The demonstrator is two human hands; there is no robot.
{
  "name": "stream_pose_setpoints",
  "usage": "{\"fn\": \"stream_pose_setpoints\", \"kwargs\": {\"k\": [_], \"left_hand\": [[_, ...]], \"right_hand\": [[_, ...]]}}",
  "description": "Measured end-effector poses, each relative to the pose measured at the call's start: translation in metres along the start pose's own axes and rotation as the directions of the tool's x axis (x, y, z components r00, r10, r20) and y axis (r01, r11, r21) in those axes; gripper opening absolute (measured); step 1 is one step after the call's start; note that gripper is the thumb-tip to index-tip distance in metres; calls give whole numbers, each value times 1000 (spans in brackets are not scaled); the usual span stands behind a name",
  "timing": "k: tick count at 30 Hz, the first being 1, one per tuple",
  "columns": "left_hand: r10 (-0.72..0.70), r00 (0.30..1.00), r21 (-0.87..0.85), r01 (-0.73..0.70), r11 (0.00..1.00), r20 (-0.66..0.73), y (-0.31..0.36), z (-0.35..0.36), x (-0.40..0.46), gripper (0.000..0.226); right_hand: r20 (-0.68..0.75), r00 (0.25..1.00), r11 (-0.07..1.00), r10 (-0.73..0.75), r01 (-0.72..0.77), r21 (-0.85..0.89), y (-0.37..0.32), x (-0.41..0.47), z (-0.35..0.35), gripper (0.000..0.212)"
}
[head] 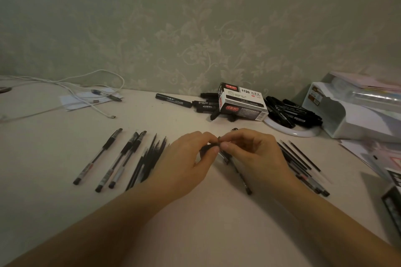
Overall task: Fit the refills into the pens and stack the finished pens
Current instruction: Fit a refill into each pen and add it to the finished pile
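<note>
Both the left hand (191, 154) and right hand (249, 151) pinch one pen (237, 171), whose barrel slants toward the person from under the right hand. Behind them, the marker box (243, 102) reads "1120".

The hands' fingers (213, 149) are hiding the pen's (238, 174) upper end; the right edge is cutting off a dark box (393, 206).

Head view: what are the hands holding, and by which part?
Both hands pinch one black-and-clear plastic pen: the left hand on its dark upper end, the right hand just below. The pen's lower end rests on the table.
</note>
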State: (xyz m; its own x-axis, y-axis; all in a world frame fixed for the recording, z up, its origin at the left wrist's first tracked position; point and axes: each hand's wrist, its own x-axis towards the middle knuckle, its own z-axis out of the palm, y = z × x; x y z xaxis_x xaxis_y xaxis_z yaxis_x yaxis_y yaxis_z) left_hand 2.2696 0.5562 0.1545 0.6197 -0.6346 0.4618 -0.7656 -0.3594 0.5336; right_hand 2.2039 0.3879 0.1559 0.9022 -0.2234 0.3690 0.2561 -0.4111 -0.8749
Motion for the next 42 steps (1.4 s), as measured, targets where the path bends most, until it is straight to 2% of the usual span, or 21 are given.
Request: {"fn": "stream_pose_setpoints", "kwargs": {"k": [1,4,6,10,15,21,23,27,33,39,42], "left_hand": [[17,1000,17,-17,1000,-2,0,0,0,22],[61,998,55,-60,997,-13,2,2,-1,24],[78,997,84,-77,994,-14,2,3,-1,23],[77,997,106,-74,992,-27,1,3,-2,22],[70,997,78,-68,995,-31,1,2,-2,23],[92,995,95,-90,991,-26,4,2,-3,23],[78,996,79,-75,994,-45,2,2,-3,22],[69,996,64,-66,996,-59,0,0,-3,22],[90,995,69,-87,994,-37,3,2,-3,23],[41,997,53,-37,998,-60,1,0,-3,23],[71,997,66,-68,995,-40,4,1,-3,23]], "right_hand": [[-3,1000,1000,14,-14,-3,-1,-1,0,8],[-13,1000,991,10,-12,-134,0,-4,-2,23],[-15,998,965,-57,51,-258,0,-5,-2,33],[0,985,919,-175,163,-358,-1,-3,0,42],[61,991,936,-118,131,-326,1,-5,-5,10],[74,987,936,-145,161,-314,-5,-7,-3,36],[87,990,935,-110,133,-327,-5,-7,-2,32],[119,987,938,-106,139,-317,-2,-7,-4,10],[122,987,950,-104,135,-281,-3,-7,-4,35],[111,990,962,-82,108,-250,-1,-6,-3,17],[111,990,957,-86,113,-267,-1,-7,-4,20]]}}
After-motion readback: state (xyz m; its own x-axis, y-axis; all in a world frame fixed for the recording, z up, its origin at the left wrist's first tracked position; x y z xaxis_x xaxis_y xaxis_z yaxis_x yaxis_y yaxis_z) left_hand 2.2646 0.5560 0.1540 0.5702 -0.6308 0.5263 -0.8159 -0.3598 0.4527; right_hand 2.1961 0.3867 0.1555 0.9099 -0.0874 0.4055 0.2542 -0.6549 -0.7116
